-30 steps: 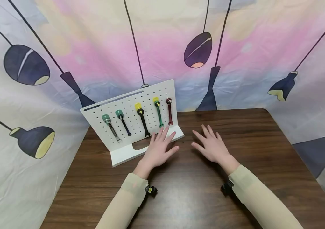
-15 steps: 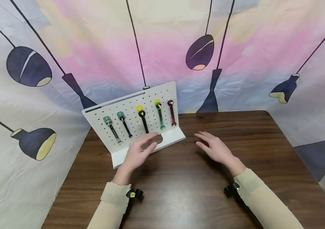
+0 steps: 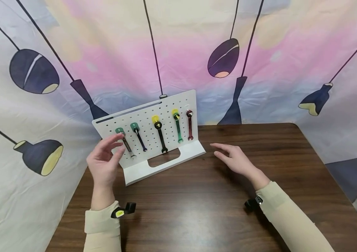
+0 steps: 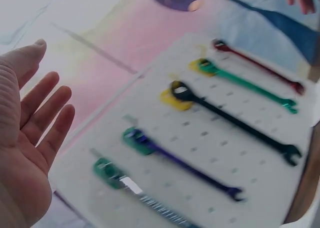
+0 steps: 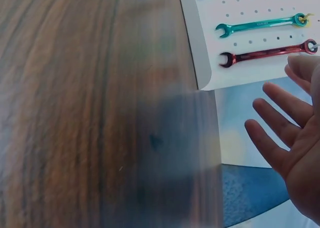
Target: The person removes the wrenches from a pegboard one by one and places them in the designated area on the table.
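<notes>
A white pegboard stand (image 3: pixel 137 171) carries a row of hung combination wrenches. From left to right hang a silver wrench (image 3: pixel 128 146), a dark blue wrench (image 3: pixel 140 140), a black wrench (image 3: pixel 160 137), a green wrench (image 3: pixel 178 129) and a red wrench (image 3: pixel 190 126). My left hand (image 3: pixel 104 162) hovers at the board's left end, nearest the silver wrench, its fingers loosely bent. In the left wrist view a gap separates this hand (image 4: pixel 30 138) from the silver wrench (image 4: pixel 155 205). To the right of the board my right hand (image 3: pixel 238 162) is over the table, holding nothing.
The stand sits on a dark wooden table (image 3: pixel 178 210), close to a printed fabric backdrop (image 3: pixel 178 52). Green hooks (image 3: pixel 134 126) hold the two leftmost wrenches, and yellow hooks (image 3: pixel 155 119) hold the black and green ones. Each wrist wears a small black camera (image 3: pixel 130 208).
My left hand has swept left from the front of the board to its left end, and its fingers have bent. The right hand has moved little, its spread fingers drawing together.
</notes>
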Available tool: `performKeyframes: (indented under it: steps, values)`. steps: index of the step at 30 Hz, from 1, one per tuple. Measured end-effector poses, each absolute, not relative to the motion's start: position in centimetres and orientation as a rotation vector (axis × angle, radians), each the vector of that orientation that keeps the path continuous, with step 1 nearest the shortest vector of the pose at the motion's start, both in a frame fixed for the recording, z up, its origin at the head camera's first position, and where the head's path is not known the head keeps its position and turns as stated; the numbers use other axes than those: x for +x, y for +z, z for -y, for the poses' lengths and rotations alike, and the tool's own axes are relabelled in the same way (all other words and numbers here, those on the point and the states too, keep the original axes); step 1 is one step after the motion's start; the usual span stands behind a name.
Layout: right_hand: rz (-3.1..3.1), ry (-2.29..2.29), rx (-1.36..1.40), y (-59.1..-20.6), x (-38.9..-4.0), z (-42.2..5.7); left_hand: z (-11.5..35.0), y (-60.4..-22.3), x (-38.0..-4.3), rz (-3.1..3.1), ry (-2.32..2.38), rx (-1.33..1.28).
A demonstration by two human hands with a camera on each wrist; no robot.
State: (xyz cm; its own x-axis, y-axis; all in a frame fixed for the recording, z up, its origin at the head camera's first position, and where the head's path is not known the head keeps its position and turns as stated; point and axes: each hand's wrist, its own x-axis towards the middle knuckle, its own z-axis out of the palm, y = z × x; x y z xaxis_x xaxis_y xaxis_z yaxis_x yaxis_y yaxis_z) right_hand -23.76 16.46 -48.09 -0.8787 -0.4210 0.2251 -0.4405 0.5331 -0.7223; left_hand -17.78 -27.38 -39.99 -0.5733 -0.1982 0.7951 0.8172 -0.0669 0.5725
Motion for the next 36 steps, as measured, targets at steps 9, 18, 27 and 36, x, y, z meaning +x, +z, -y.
performKeyframes:
  steps: [9,18,27,36]
  values:
    - [2.669,1.468,0.815,-47.5,-24.8,-15.0,30.5,-39.1,-17.7,1.306,-1.838,-0.499]
    - [2.518,1.669,0.757,-46.9,-27.0,-12.8,31.7,-40.2,-19.0,1.282,-1.845,-0.367]
    - [2.326,1.826,0.649,-46.9,-28.8,-10.5,32.2,-41.4,-19.6,1.313,-1.831,-0.237]
    - [2.158,2.005,0.464,-47.5,-29.8,-8.4,32.5,-42.7,-19.9,1.406,-1.783,-0.095]
